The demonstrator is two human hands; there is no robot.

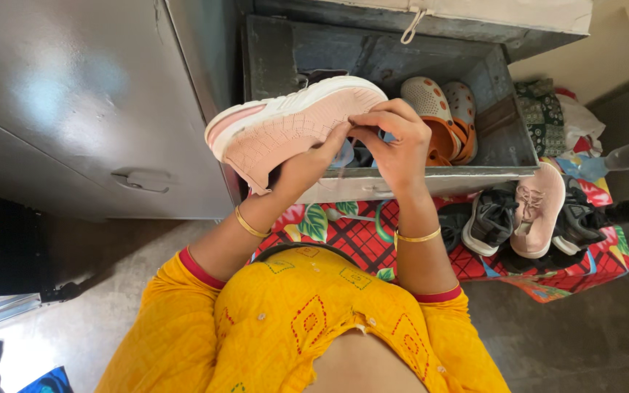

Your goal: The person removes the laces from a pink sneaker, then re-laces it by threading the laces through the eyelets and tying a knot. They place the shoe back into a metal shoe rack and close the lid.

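The yellow top (307,327) of the person is closest to us. Above it, the left hand (307,164) grips a pink shoe (293,124) from below, with the sole turned up. The right hand (394,138) pinches the shoe at its edge. The shoe is held up in front of an open metal box (416,178). Orange clogs (442,116) lie inside the box. To the right, a pink shoe (539,211) and dark shoes (491,218) sit on a red flowery cloth (351,236). A grey cupboard (96,94) stands on the left.
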